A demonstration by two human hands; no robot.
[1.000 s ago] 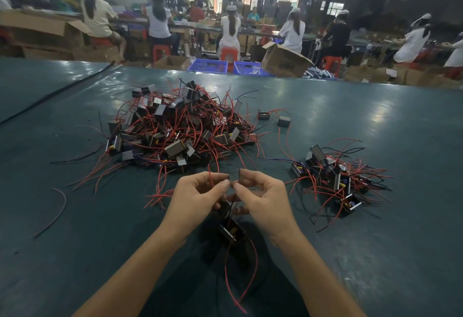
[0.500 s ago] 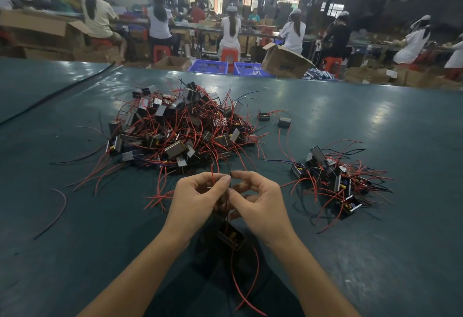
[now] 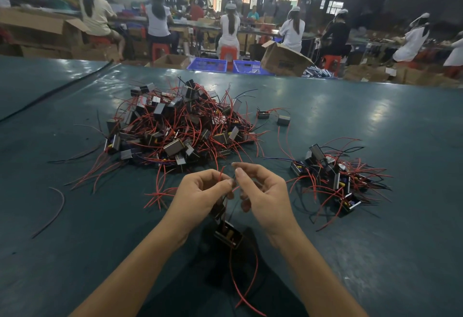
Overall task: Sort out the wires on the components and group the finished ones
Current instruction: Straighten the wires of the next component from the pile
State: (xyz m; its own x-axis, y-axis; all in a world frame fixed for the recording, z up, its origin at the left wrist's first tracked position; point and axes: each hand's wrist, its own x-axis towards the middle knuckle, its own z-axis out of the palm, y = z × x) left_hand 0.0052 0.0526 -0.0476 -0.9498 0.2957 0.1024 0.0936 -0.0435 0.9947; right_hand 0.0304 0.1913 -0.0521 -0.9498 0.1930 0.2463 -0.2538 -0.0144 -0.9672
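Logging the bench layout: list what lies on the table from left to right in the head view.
Loose wire → big pile → small pile. The hands overlap the big pile, so they are left out.

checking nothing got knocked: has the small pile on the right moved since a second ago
No. The small pile lies in the same spot as before, right of the stray component and nearer the camera.
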